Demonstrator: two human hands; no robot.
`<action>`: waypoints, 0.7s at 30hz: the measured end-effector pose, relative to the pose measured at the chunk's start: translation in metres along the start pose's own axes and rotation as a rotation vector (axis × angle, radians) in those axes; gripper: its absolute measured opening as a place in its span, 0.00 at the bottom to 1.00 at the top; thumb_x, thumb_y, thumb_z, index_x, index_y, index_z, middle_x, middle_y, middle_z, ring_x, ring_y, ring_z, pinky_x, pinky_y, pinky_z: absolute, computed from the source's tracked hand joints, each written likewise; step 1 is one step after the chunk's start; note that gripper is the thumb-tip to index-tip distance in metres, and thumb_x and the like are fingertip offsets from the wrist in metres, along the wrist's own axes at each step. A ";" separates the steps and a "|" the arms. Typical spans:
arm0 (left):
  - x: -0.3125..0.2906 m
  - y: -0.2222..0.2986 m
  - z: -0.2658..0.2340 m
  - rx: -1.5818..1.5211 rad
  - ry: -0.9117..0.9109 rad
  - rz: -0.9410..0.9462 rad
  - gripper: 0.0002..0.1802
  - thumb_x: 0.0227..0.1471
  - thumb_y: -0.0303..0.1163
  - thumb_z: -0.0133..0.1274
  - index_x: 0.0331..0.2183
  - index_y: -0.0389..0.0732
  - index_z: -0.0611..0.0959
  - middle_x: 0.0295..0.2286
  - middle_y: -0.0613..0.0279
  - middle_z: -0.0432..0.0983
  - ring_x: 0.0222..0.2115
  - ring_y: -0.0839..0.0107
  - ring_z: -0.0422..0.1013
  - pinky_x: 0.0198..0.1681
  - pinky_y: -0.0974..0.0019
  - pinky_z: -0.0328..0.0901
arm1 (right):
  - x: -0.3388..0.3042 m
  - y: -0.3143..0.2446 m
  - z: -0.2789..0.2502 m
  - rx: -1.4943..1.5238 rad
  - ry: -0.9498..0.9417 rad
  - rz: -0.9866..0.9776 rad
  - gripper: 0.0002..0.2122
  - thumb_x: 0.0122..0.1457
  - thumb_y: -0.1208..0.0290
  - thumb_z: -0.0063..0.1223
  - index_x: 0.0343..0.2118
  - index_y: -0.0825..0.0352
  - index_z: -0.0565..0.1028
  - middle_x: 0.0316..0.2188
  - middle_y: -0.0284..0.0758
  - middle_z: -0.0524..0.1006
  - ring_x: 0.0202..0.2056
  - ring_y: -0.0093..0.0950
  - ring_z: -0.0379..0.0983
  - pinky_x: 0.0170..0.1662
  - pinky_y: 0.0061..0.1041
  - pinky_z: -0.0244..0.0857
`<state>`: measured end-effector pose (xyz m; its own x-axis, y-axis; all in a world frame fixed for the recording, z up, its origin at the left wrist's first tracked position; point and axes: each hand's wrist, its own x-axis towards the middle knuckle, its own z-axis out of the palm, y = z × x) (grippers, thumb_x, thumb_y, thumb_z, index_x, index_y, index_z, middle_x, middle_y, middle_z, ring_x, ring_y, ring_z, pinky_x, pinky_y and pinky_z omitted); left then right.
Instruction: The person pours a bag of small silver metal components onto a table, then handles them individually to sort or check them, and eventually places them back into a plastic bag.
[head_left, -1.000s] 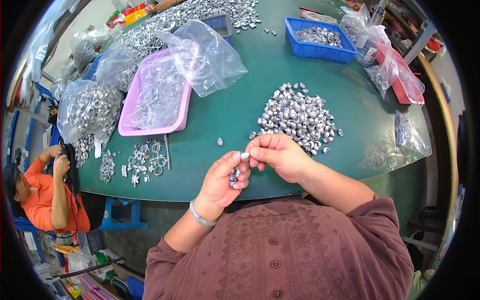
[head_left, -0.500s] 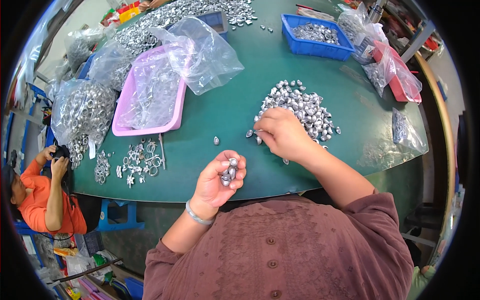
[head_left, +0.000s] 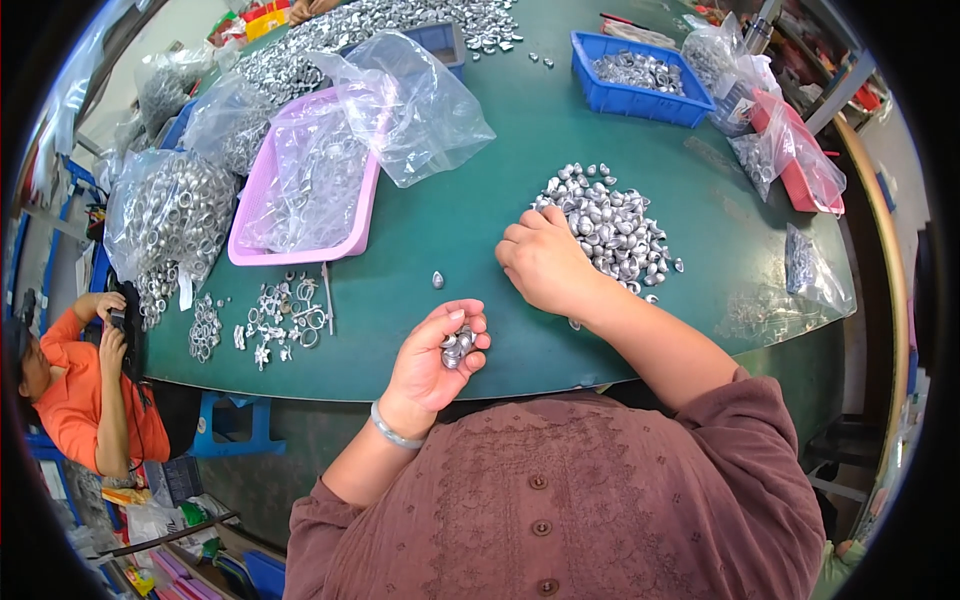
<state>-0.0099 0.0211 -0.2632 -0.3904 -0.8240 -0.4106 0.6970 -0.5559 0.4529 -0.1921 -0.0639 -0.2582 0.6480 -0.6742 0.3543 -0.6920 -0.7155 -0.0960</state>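
My left hand (head_left: 432, 362) is turned palm up near the table's front edge, its fingers curled around several small silver teardrop-shaped metal pieces (head_left: 459, 346). My right hand (head_left: 545, 262) reaches to the left edge of a pile of like metal pieces (head_left: 618, 228). Its back faces up and its fingers are bent under, closed; whatever is between the fingertips is hidden. A single loose teardrop piece (head_left: 438, 280) lies on the green table (head_left: 420, 235), left of my right hand and above my left.
A pink basket (head_left: 300, 257) with clear plastic bags stands at left, beside bagged rings (head_left: 178, 212) and loose silver castings (head_left: 285, 320). A blue tray (head_left: 640, 103) of metal parts and a red tray (head_left: 795, 165) are farther right. At far left, a person in orange (head_left: 95, 385) holds a dark device.
My right hand has moved slightly left, its fingertips turning out of sight beneath it. The piece seen near its fingers no longer shows. My left fingers have curled a little around their pieces.
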 end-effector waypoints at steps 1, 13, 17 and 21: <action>0.001 -0.001 0.001 0.005 0.001 -0.001 0.09 0.48 0.31 0.47 0.32 0.37 0.74 0.26 0.61 0.68 0.25 0.71 0.65 0.21 0.75 0.60 | 0.001 0.000 0.000 0.020 -0.021 0.000 0.02 0.39 0.76 0.49 0.20 0.63 0.72 0.20 0.29 0.69 0.30 0.28 0.63 0.38 0.29 0.53; 0.002 0.000 0.020 0.122 0.086 -0.002 0.10 0.52 0.35 0.45 0.32 0.38 0.73 0.24 0.63 0.69 0.23 0.74 0.65 0.19 0.77 0.59 | -0.003 -0.018 -0.030 1.011 -0.116 0.241 0.07 0.45 0.75 0.53 0.29 0.68 0.74 0.24 0.33 0.72 0.29 0.25 0.68 0.33 0.23 0.62; 0.003 -0.004 0.021 0.102 0.012 -0.044 0.10 0.51 0.35 0.47 0.31 0.38 0.73 0.23 0.65 0.68 0.21 0.76 0.65 0.18 0.77 0.58 | -0.010 -0.020 -0.035 1.323 -0.174 0.351 0.04 0.49 0.76 0.52 0.27 0.69 0.75 0.23 0.30 0.72 0.27 0.19 0.67 0.31 0.19 0.62; 0.004 -0.002 0.021 0.083 -0.043 -0.118 0.11 0.52 0.36 0.46 0.29 0.38 0.73 0.22 0.65 0.67 0.20 0.77 0.63 0.17 0.79 0.56 | -0.015 -0.019 -0.038 1.335 -0.170 0.382 0.04 0.51 0.77 0.50 0.28 0.70 0.75 0.24 0.30 0.72 0.28 0.19 0.67 0.33 0.19 0.61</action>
<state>-0.0255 0.0169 -0.2486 -0.4931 -0.7554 -0.4315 0.5932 -0.6547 0.4685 -0.2005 -0.0334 -0.2258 0.5871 -0.8095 -0.0005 -0.0728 -0.0521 -0.9960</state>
